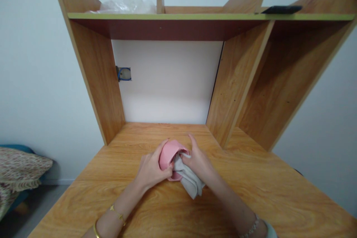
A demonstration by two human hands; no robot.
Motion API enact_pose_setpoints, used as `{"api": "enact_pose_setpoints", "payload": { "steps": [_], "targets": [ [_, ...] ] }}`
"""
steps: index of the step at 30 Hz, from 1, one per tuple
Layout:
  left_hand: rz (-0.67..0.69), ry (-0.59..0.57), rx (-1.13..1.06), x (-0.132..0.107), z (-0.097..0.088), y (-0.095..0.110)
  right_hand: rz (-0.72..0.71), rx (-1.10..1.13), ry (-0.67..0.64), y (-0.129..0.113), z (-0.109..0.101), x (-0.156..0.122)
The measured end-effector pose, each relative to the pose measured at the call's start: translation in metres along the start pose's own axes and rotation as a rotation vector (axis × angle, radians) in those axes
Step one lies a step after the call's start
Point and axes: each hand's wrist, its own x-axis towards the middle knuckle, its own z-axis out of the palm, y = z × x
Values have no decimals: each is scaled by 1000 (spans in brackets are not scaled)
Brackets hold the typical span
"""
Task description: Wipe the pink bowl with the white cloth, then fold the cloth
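Wooden desk point(251, 193): left hand point(150, 171), right hand point(199, 161) grip one pink-grey cloth point(178, 165).

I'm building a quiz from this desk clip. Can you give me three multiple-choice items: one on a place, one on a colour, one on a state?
1. Where does the dark flat object lie?
A. on the upper shelf, at the right
B. on the desk top
C. on the floor

2. What colour is the cup between the hands?
A. green
B. pink
C. black

3. How is the grey cloth held?
A. spread flat and untouched
B. hanging from the shelf
C. bunched in the right hand at the cup's mouth

Answers: 1 A, it rests on the shelf edge at the right. 2 B, pink shows beside the left hand. 3 C, the fingers press the cloth against the cup.
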Motion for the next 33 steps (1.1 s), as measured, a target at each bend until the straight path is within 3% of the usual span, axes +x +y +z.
{"api": "enact_pose_setpoints", "payload": {
  "steps": [4, 8, 14, 20, 23, 29, 33],
  "targets": [
    [71, -14, 87, -1, -5, -1, -86, -110, -31, -9, -1, -6],
    [72, 9, 54, -1, -3, -7, -143, 107, -47, -8, 1, -7],
    [5, 29, -291, 4, 2, -15, -62, 427, 11, 1, 9, -2],
    [21, 21, -720, 3, 22, -12, 97, 719, 85, 7, 14, 6],
    [19, 40, -795, 1, 30, -7, 171, 826, 59, 7, 16, 9],
    [-119, 43, -795, 3, 28, -4, 215, 803, -59, 4, 16, 10],
    [-220, 186, -925, 11, 31, -11, 176, 809, -109, 1, 3, 9]
  ]
}}
